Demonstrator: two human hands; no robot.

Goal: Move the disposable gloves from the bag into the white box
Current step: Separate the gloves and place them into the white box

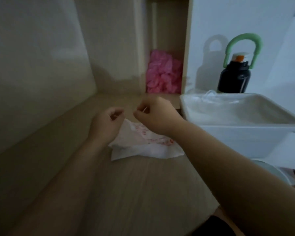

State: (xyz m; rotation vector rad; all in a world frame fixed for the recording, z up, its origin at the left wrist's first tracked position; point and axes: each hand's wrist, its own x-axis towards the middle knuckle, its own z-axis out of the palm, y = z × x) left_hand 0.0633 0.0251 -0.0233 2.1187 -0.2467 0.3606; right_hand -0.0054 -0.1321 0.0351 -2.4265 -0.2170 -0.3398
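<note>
Bag (143, 148), white with red print, lies slack on the desk (126, 193). At its 12 o'clock, left hand (106, 124) and right hand (157, 114) each pinch something thin, probably a clear glove (144, 110) drawn out for transfer. White box (237, 142) waits at 3 o'clock, within easy reach.

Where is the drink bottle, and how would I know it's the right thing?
Find the big white box on the right, next to the wooden desk. Right behind it, against the white wall, stands the bottle. It is the only black thing there, with a green loop handle arching over its orange-and-white cap.
</note>
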